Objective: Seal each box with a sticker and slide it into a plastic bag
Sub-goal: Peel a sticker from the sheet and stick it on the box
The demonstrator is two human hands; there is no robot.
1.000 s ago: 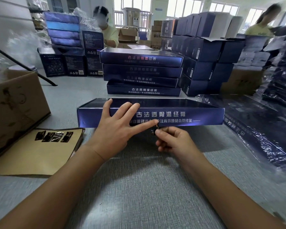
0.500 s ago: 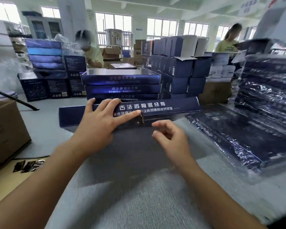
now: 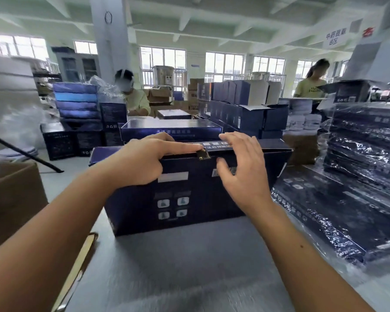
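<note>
Dark blue box (image 3: 189,194) at centre of frame, tipped up on its long lower edge upon the grey table (image 3: 189,266), printed underside facing the camera, lettered side panel uppermost. Small dark-and-gold sticker (image 3: 203,154) set across the upper seam of the box, near mid-width. Left hand (image 3: 144,163) laid over the top left of the box, index finger extended and pressing just left of the sticker, remaining fingers curled against the panel; nothing gripped. Right hand (image 3: 243,172) spread wide over the top right of the box, fingers reaching over the upper edge, thumb against the facing panel just below and right of the sticker; whether merely resting or clasping the edge cannot be told. Stack of like boxes (image 3: 171,129) directly behind, at centre. Bagged boxes (image 3: 324,217) in glossy plastic at lower right, a taller wrapped pile (image 3: 365,143) at right edge. Cardboard carton (image 3: 11,199) at left edge; tan backing sheet (image 3: 77,266) at lower left, largely hidden by the left forearm. Two seated or standing workers beyond, upper centre-left (image 3: 135,100) and upper right (image 3: 311,84). Motion blur throughout.
</note>
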